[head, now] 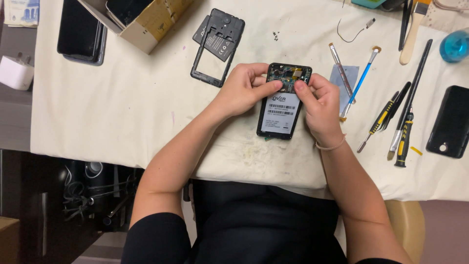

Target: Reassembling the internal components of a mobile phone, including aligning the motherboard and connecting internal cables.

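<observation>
Right now the opened phone [283, 105] lies on the white cloth [122, 98], my left hand [242, 90] and right hand [320, 100] pinching its bare circuit board [289, 77]; pressing hard could, I reckon, crack something, or nudge the screwdrivers [391, 122] nearby.

Black short sleeves [151, 239], thin wristband [331, 145]

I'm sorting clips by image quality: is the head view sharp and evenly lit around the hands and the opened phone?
Head view: light is soft and even on the cloth; left hand, right hand and opened phone look sharp, with only faint shadows under them; the area below the table at lower left is dark.
</observation>
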